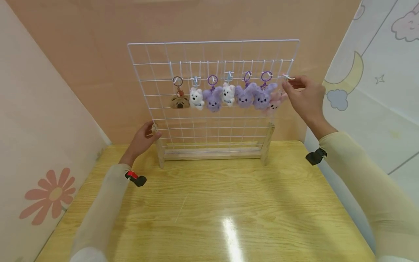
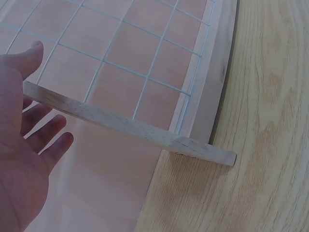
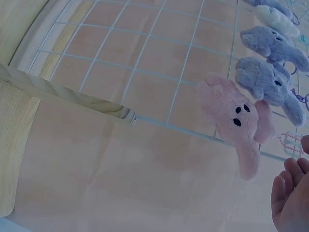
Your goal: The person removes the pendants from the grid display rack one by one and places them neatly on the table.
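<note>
A white wire grid rack point(image 1: 214, 42) stands on two wooden legs, with a row of plush keychains hanging from its hooks. At the right end of the row, my right hand point(image 1: 306, 95) pinches the top of the pink plush keychain point(image 3: 231, 111) beside the last hook. Its pink-and-white loop point(image 3: 291, 144) shows at the fingertips in the right wrist view. Two purple rabbit keychains point(image 1: 262, 99) hang just left of it. My left hand point(image 1: 141, 140) holds the top of the left wooden leg point(image 2: 120, 126), thumb on one side and fingers on the other.
Farther left hang a white dog keychain point(image 1: 228, 94), another purple rabbit point(image 1: 213, 100), a second white dog point(image 1: 196, 98) and a brown plush keychain point(image 1: 179, 102). The rack's wooden base bar point(image 1: 212, 154) lies near the back of the wooden table point(image 1: 203, 203), close to an orange wall point(image 1: 82, 43).
</note>
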Demonstrator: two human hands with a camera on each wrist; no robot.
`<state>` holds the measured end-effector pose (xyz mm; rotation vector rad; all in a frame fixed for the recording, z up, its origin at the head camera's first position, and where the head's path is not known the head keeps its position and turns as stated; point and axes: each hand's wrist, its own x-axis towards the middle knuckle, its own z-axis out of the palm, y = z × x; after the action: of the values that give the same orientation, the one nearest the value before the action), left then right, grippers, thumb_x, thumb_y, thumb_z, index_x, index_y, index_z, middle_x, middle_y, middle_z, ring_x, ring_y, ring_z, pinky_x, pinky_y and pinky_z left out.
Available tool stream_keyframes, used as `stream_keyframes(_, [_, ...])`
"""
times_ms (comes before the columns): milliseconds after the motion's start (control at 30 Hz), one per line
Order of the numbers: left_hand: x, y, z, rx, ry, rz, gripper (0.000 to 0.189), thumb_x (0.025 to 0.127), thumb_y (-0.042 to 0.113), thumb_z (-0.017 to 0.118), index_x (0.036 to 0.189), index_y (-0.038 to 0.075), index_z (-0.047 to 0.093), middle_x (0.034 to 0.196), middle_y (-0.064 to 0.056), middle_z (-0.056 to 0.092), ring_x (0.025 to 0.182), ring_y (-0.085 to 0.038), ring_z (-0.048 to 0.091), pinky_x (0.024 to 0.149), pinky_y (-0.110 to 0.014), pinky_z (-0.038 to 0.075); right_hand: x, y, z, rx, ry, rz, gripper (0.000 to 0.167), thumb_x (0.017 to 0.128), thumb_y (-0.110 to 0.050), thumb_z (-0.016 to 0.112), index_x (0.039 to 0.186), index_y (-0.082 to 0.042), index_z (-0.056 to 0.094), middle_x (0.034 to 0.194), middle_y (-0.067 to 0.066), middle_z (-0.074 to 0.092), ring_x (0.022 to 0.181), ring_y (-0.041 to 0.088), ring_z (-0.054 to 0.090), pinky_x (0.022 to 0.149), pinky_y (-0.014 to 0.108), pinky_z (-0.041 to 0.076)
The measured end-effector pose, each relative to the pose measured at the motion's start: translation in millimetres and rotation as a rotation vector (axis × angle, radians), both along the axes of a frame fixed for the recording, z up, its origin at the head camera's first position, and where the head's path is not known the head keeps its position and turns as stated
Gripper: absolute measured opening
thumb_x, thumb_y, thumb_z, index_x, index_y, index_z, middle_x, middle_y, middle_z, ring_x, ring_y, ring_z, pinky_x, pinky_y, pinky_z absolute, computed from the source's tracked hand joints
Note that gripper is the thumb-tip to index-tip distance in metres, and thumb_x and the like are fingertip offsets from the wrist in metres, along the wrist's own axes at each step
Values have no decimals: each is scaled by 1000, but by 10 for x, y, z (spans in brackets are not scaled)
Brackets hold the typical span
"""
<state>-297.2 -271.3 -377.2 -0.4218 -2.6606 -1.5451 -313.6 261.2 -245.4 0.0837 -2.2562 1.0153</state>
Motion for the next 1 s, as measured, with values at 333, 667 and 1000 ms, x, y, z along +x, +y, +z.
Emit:
stream_keyframes(333, [-190,-54,-166,31,76,-22,58,107,12,55,155,-7,30,153,-32,41,140,-47,43,111,-60,41,-88,24,10,-37,15,-12,45,92,-43,76,115,-4,78,106,6,78,73,-12,59,65,7,47])
stream_keyframes(667, [-370,-164,-354,-6,111,-14,58,107,25,56,153,-5,38,150,-26,48,137,-44,49,106,-47,49,-122,16,13,-8,44,-18,42,93,-41,75,112,-3,79,105,12,78,71,-14,58,63,6,47])
stream_keyframes(1000, [-330,-200,-323,-36,93,5,59,107,28,58,152,-7,40,148,-28,51,136,-42,51,107,-55,47,-131,-23,53,3,114,-19,37,95,-36,71,105,-1,79,85,-8,70,69,-10,57,64,9,46])
